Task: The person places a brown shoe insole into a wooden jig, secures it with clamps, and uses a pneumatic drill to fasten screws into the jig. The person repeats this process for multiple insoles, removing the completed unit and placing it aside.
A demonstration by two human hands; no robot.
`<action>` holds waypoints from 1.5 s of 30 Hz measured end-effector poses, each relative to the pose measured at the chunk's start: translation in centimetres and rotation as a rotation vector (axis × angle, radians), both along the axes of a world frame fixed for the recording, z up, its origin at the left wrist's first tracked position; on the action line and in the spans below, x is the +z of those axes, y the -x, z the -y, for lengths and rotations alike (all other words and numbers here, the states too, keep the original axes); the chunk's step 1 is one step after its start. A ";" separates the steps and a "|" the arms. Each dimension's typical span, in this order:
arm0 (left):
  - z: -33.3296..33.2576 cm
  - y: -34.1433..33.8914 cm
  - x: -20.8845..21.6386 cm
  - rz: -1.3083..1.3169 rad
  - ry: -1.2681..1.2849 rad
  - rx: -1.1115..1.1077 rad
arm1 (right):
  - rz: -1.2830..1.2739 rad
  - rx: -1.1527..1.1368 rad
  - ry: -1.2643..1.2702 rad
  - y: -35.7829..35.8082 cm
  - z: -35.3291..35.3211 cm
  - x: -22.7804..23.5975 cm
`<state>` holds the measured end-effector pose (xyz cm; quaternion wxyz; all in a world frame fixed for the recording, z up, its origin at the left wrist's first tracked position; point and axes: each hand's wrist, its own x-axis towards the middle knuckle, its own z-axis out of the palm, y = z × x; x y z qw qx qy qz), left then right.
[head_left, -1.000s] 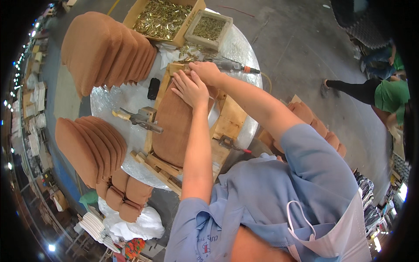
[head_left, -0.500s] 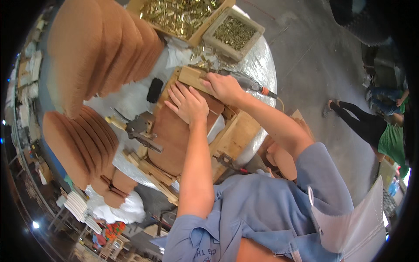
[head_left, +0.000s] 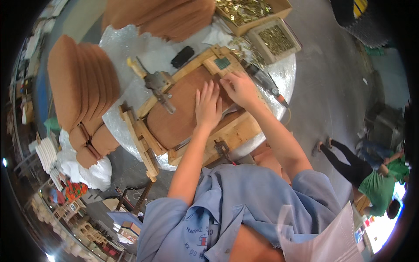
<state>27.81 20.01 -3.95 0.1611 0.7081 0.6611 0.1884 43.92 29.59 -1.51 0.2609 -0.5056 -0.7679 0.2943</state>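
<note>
A brown padded panel [head_left: 179,111] lies inside a wooden frame [head_left: 242,129] on a round, foil-wrapped table. My left hand [head_left: 208,107] rests flat on the panel, fingers stretched out. My right hand [head_left: 241,89] is at the panel's far right edge, its fingers bent together; whatever their tips pinch is hidden. Just beyond them sits a light wooden block [head_left: 212,65] with a green patch [head_left: 221,63] on top. A metal toggle clamp [head_left: 159,85] reaches over the panel's left side; a second clamp [head_left: 222,148] is on the near side.
A corded tool [head_left: 264,81] with an orange ring lies right of the frame. Brass-coloured metal pieces fill a cardboard box [head_left: 244,26] and a tray [head_left: 275,41]. Stacks of brown panels [head_left: 83,81] stand left and far. A black object [head_left: 182,56] lies beyond the frame. People stand at right.
My right hand has come off the wooden block to the panel's edge, uncovering the green patch. My left hand has slid nearer, off the block's side. The view has shifted and turned.
</note>
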 end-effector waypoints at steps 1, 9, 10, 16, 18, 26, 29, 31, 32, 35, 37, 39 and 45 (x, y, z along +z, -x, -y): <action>2.5 1.3 0.9 0.102 0.007 -0.044 | -0.040 -0.018 -0.115 0.5 -1.2 0.2; 17.1 18.2 0.1 0.151 0.070 1.183 | 0.203 -0.044 -0.467 6.9 -4.2 -3.8; 15.9 18.5 1.0 0.381 0.182 1.195 | 0.263 -0.060 -0.481 6.9 -4.3 -4.2; 15.0 17.0 2.8 0.151 0.277 0.731 | 0.295 -0.073 -0.436 7.1 -4.5 -4.6; 17.0 22.1 -0.6 0.035 0.105 0.733 | 0.251 -0.060 -0.352 7.5 -5.2 -3.0; 5.2 23.7 -1.5 -0.423 0.049 0.112 | 0.225 -0.068 -0.347 6.4 -5.0 -4.6; 5.9 25.8 -5.0 -0.473 -0.068 0.030 | 0.199 -0.068 -0.403 6.5 -3.9 -5.6; 6.5 27.5 -6.1 -0.457 -0.113 -0.045 | 0.206 -0.059 -0.431 6.8 -3.9 -5.6; 6.8 27.1 -6.1 -0.478 -0.156 -0.025 | 0.219 -0.046 -0.442 7.0 -4.2 -5.7; 6.0 26.3 -5.3 -0.406 0.023 0.028 | 0.269 -0.093 -0.428 6.1 -2.8 -6.5; 6.1 26.7 -5.0 -0.433 0.040 0.059 | 0.271 -0.075 -0.438 7.4 -3.5 -5.9; 5.9 25.9 -3.7 -0.362 0.018 0.075 | 0.277 -0.076 -0.434 7.6 -3.7 -5.5; 4.9 24.5 -2.5 -0.240 -0.130 0.009 | 0.213 -0.279 -0.222 6.7 4.8 -3.3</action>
